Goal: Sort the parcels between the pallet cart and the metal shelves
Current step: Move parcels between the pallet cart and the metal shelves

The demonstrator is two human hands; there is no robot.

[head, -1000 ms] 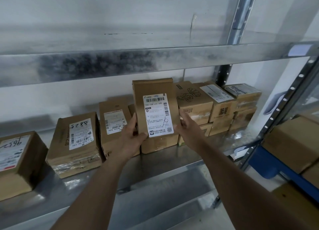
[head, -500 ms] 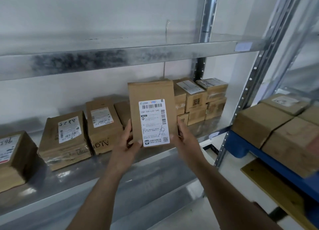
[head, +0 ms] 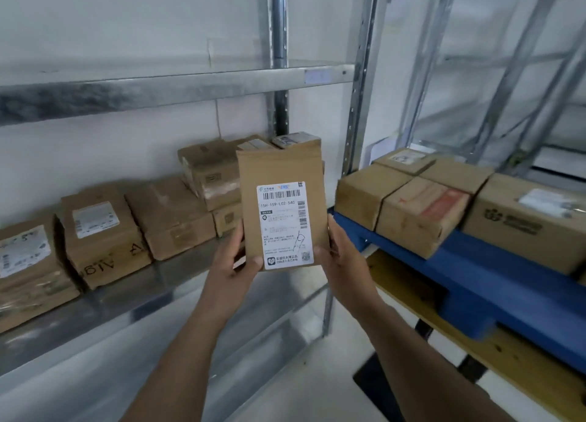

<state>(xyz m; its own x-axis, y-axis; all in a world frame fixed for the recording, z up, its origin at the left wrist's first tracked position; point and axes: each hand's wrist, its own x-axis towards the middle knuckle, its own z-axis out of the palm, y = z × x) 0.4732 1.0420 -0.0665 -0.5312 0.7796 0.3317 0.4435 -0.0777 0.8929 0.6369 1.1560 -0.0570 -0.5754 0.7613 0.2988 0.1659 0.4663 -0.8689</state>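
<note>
I hold a tall brown parcel (head: 279,174) with a white shipping label upright in front of me, off the shelf. My left hand (head: 233,266) grips its lower left edge and my right hand (head: 341,260) grips its lower right edge. Behind it, the metal shelf (head: 177,282) carries a row of brown boxes (head: 171,218), some stacked at the back near the upright post. To the right, the blue pallet cart (head: 494,275) bears several brown parcels (head: 421,212).
An upper metal shelf (head: 177,85) runs across above the boxes. A perforated steel post (head: 358,111) stands between the shelf and the cart. A wooden board (head: 475,345) lies under the blue pallet. Another shelving frame (head: 507,73) stands behind the cart.
Both hands have lifted the labelled parcel off the shelf and carried it right, toward the pallet cart. The view has turned right, bringing the cart's parcels into sight.
</note>
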